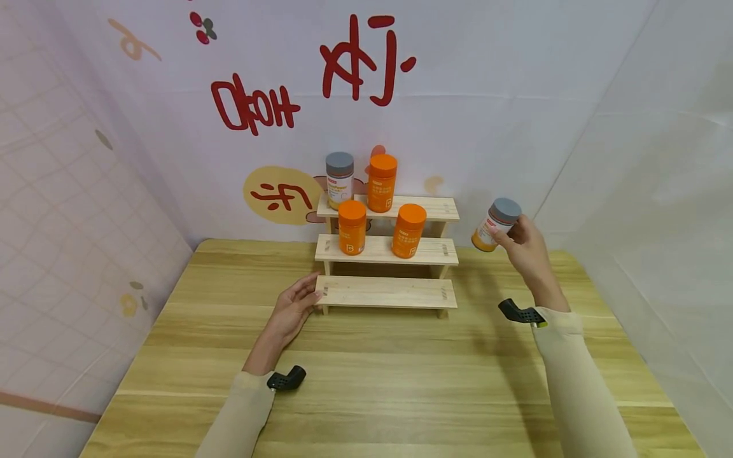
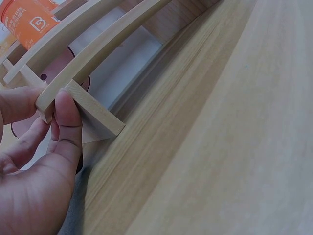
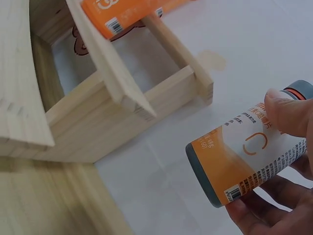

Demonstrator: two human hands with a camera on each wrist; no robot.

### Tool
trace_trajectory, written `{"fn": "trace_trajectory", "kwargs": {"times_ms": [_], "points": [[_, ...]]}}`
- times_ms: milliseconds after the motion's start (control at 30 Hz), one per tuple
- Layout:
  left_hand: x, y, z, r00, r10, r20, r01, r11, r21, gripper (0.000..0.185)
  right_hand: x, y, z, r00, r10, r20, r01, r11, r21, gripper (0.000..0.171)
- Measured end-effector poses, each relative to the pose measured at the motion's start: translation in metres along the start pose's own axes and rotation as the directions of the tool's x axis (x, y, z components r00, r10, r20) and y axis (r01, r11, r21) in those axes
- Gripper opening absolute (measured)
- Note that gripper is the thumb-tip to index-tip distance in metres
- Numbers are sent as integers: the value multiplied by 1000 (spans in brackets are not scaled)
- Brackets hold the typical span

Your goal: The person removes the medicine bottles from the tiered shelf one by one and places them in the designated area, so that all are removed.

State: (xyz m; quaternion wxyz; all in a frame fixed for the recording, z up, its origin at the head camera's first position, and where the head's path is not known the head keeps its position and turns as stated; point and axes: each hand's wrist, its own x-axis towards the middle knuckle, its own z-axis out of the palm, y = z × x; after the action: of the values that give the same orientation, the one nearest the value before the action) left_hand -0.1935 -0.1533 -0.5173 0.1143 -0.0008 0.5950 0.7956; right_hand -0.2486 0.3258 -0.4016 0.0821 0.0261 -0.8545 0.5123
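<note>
From the head view, red mirrored lettering marks the wall behind the three-tiered pale wooden step shelf [image 1: 386,254]; four bottles stand on its upper steps. The left hand [image 1: 292,308], fingers nearly straight, touches its lowest step's left end. The left wrist view shows a thumb [image 2: 68,127] pressing that corner. In the right wrist view, the right hand [image 3: 274,196] grips a grey-capped orange-and-white bottle [image 3: 247,164] with tiny unreadable print, held in the air right of the shelf.

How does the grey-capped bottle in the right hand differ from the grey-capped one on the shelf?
The held bottle is tilted in the air, gripped by the right hand; the shelf bottle stands upright on the top step, untouched. Both have grey caps and white-and-orange labels.
</note>
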Motion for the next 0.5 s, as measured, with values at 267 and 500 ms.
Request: {"fn": "trace_trajectory", "kwargs": {"times_ms": [267, 500], "points": [[2, -1, 1, 1000, 8, -9, -8, 1000, 3, 58, -6, 36, 2, 997, 72, 2, -72, 997, 20, 69], [2, -2, 0, 1000, 9, -10, -9, 1000, -5, 59, -13, 67, 10, 993, 121, 12, -122, 992, 37, 69]]}}
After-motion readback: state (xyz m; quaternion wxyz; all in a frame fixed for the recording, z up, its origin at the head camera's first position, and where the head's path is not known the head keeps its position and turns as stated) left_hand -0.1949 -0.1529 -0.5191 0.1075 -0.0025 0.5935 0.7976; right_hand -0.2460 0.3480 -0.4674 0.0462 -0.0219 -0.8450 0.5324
